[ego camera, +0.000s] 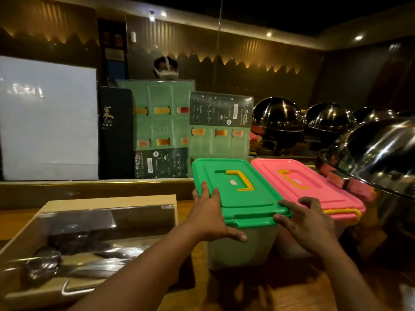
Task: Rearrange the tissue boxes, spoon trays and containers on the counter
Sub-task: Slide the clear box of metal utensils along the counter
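Observation:
A clear container with a green lid [238, 187] and yellow handle stands on the wooden counter [280, 288]. Touching its right side is a matching container with a pink lid [310, 185]. My left hand [208, 216] grips the green container's left front corner, fingers on the lid edge and thumb against the front wall. My right hand [307, 223] holds its right front corner, fingers spread over the seam between both lids. At the lower left lies a wooden spoon tray [107, 204] with a clear cover and metal spoons inside.
Menus [161, 131] and a white board [48, 117] lean upright behind the raised ledge. Shiny steel dome lids [381, 153] crowd the right side, close to the pink container. A person's head shows behind the menus.

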